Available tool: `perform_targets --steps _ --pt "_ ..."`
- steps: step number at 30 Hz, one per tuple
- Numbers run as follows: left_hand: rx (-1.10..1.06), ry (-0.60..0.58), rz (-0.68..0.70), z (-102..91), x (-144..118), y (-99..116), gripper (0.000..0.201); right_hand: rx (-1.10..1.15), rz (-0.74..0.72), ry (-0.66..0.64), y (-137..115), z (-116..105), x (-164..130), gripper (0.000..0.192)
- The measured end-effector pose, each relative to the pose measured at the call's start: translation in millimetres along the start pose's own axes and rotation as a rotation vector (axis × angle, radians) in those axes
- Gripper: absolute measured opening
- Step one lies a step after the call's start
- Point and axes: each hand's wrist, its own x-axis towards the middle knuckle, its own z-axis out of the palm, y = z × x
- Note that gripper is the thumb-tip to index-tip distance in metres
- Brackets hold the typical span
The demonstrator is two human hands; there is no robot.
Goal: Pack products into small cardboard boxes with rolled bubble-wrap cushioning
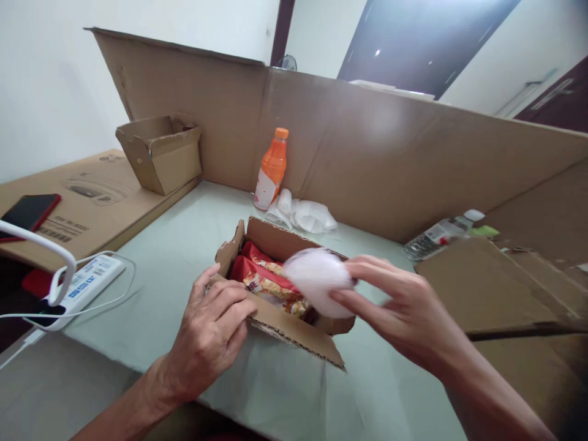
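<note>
A small open cardboard box (294,327) stands on the table in front of me, its flaps raised or folded outward. Inside lie red and yellow snack packets (271,275). My left hand (214,324) grips the box at its near left corner, fingers bent over the edge. Over the box's right end, my right hand (395,300) pinches a white foam-wrapped item (316,278) between thumb and fingers. This item is blurred by motion, and what the wrapping covers is hidden. It partly hides the packets behind it.
Behind the box stand an orange drink bottle (271,171) and crumpled white foam sheets (307,214). A clear bottle (441,233) lies by flattened cardboard (491,282) at right. At left are another cardboard box (172,162), a phone (30,214) and a power strip (89,285) with cables.
</note>
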Motion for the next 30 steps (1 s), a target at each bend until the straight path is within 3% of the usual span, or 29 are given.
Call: perform_targets --steps 3,5,7,10,13,17,19,20,21,23,25,27,30 --pt "-0.018 0.0 0.0 -1.5 1 -1 0.024 -0.283 -0.163 -0.474 -10 33 37 0.007" --pt "-0.028 -0.004 0.006 -2.8 1 -1 0.022 -0.455 -0.206 -0.688 -16 52 48 0.008" --pt "-0.037 -0.01 0.012 -3.7 2 -2 0.021 -0.56 -0.239 -0.796 -23 60 52 0.014" --pt "-0.051 -0.012 0.017 -3.8 4 -4 0.019 -0.631 -0.291 -0.841 -31 59 51 0.014" --pt "-0.053 -0.009 0.03 -2.0 5 -5 0.018 -0.59 -0.284 -0.791 -30 62 50 0.011" --pt "-0.026 -0.006 0.04 -0.8 9 -4 0.02 -0.448 -0.249 -0.792 -27 70 54 0.023" --pt "0.002 0.042 0.023 -3.3 8 -2 0.025 -0.421 -0.242 -0.801 -25 58 51 0.021" --pt "0.016 0.088 0.007 -5.3 6 -3 0.031 -0.402 -0.237 -0.747 -23 47 46 0.019" --pt "0.028 0.141 -0.022 -7.3 2 -4 0.04 -0.375 -0.22 -0.638 -18 34 37 0.016" --pt "0.037 0.227 -0.131 -9.4 -10 -12 0.054 -0.283 -0.136 -0.288 -3 9 7 0.016" --pt "-0.015 0.22 -0.314 -5.6 -26 -25 0.059 -0.173 0.039 0.038 18 -4 -33 0.021" --pt "-0.143 0.14 -0.526 6.2 -41 -39 0.062 -0.05 0.226 0.105 38 6 -75 0.023" --pt "-0.357 0.033 -0.733 32.2 -57 -48 0.066 0.135 0.373 -0.065 51 53 -120 0.031"
